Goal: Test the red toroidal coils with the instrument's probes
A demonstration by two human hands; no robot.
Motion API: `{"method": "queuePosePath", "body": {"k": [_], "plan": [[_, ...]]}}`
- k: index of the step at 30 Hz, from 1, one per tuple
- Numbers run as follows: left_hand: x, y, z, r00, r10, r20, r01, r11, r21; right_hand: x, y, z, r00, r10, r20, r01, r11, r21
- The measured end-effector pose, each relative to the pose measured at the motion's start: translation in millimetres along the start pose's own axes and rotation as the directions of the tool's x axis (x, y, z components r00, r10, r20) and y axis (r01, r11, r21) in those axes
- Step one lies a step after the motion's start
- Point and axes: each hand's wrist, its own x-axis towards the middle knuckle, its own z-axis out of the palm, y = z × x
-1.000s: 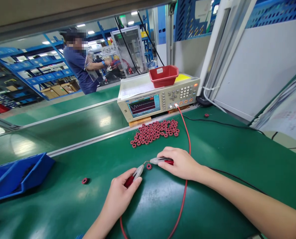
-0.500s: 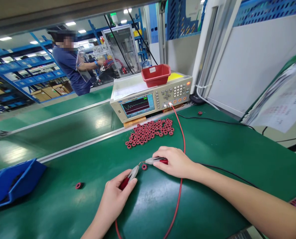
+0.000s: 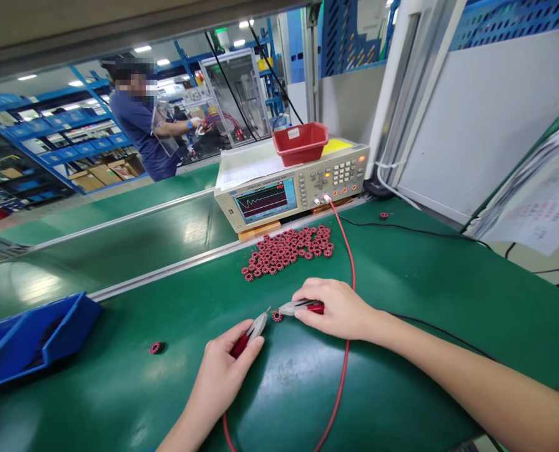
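Note:
My left hand (image 3: 225, 364) is closed around a test clip (image 3: 259, 325) with a red grip and grey jaws. My right hand (image 3: 338, 309) pinches a second test clip (image 3: 288, 308) of the same kind, pointing left. Between the two clip tips a small red-and-black toroidal coil (image 3: 277, 317) sits just over the green mat; its thin leads reach toward the jaws. Whether each jaw bites a lead is too small to tell. Behind the hands stands a tester (image 3: 267, 201), its screen showing a wave curve and red "NG".
A heap of similar coils (image 3: 286, 251) lies before the tester. Single coils rest at left (image 3: 155, 348) and far right (image 3: 383, 216). A blue bin (image 3: 67, 336) stands left, a red tray (image 3: 302, 147) on the tester. A red cable (image 3: 345, 364) crosses the mat. Beyond, a person (image 3: 142, 125) works.
The screen's green "OK" has become a red "NG". The whole view has shifted slightly, and both hands keep nearly the same pose around the coil.

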Motion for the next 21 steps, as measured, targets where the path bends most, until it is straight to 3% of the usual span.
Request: {"method": "queuePosePath", "body": {"k": [21], "plan": [[0.2, 0.8, 1.4, 1.0, -0.013, 0.027, 0.014, 0.999, -0.03, 1.1, 1.1, 3.2, 1.0, 0.014, 0.013, -0.014, 1.0, -0.027]]}}
